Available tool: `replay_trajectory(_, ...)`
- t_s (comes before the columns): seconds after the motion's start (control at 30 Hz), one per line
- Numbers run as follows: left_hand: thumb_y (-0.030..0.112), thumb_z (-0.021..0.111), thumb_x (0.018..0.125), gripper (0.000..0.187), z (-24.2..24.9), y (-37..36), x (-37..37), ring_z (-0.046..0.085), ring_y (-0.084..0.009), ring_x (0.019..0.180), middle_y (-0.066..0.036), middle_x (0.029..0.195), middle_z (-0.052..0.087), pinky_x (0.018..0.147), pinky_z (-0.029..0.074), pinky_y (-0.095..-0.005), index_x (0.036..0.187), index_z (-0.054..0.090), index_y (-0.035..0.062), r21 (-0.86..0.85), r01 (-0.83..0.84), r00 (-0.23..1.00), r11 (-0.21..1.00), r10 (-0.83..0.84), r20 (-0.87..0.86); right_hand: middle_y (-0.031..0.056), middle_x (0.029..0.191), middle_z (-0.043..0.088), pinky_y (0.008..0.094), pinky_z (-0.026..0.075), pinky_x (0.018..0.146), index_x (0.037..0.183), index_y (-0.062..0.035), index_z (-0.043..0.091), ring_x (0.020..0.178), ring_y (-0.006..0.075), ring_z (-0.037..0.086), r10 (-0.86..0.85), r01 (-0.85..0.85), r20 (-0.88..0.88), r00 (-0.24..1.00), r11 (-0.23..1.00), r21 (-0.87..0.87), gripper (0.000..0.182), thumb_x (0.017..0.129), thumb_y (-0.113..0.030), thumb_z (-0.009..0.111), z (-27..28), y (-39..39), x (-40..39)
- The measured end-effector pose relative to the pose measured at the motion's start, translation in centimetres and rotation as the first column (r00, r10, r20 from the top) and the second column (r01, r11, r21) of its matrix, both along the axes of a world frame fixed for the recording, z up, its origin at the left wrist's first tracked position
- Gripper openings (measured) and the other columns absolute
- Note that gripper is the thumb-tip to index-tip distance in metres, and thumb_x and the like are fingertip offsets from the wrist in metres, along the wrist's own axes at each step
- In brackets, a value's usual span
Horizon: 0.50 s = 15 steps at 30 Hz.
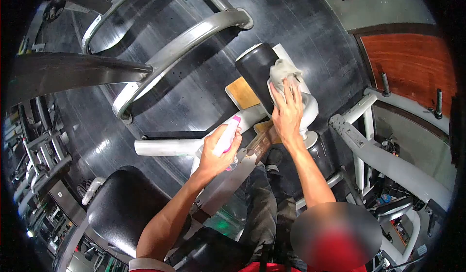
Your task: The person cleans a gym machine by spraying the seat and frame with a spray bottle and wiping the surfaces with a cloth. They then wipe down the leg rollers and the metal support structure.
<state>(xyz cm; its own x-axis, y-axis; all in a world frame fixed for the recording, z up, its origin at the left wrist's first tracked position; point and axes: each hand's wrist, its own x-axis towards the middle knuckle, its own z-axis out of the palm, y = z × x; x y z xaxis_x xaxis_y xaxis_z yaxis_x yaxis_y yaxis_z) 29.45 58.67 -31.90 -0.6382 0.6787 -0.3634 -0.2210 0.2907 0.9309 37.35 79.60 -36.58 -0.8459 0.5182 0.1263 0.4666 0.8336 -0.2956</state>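
Note:
My left hand is closed around a spray bottle with a white and pink head; its lower part is mostly hidden by the hand. My right hand presses a whitish cloth against the far right side of a black padded roller. The fingers lie over the cloth. The pad sits on a white, curved metal frame of a gym machine. Left of the pad is a wooden-looking plate.
A black seat stands at lower left. Curved grey metal tubes of another machine cross the upper left. At right are a white frame arm and a reddish-brown panel. Dark floor mats lie underneath. A blurred patch covers the lower right.

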Motion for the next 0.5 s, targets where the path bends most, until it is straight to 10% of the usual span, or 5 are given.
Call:
replay_trajectory(0.3,0.006,0.063,0.090,0.010,0.8,0.5,-0.1,0.053,-0.0042,0.053,0.000,0.073,0.060,0.048,0.043,-0.0221,0.099,0.062,0.0012,0.007,-0.085,0.995,0.996,0.085,0.046,0.0163,0.142,0.044,0.0431,0.039,0.107,0.128,-0.0188,0.059,0.131,0.0391,0.041,0.132,-0.139,-0.128,0.983,0.989,-0.044,0.052,0.079,0.000,0.057,-0.4,1.9,-10.7)
replay_trajectory(0.5,0.007,0.063,0.091,0.011,0.8,0.4,-0.1,0.054,-0.0052,0.053,-0.001,0.073,0.061,0.048,0.043,-0.0222,0.100,0.061,0.0014,-0.033,-0.086,0.995,0.996,0.088,0.048,0.0137,0.124,0.056,0.0429,0.045,0.101,0.119,-0.0187,0.064,0.128,0.0327,0.046,0.141,-0.162,-0.121,0.983,0.970,-0.181,0.058,0.069,0.010,0.056,0.6,1.8,-2.9)
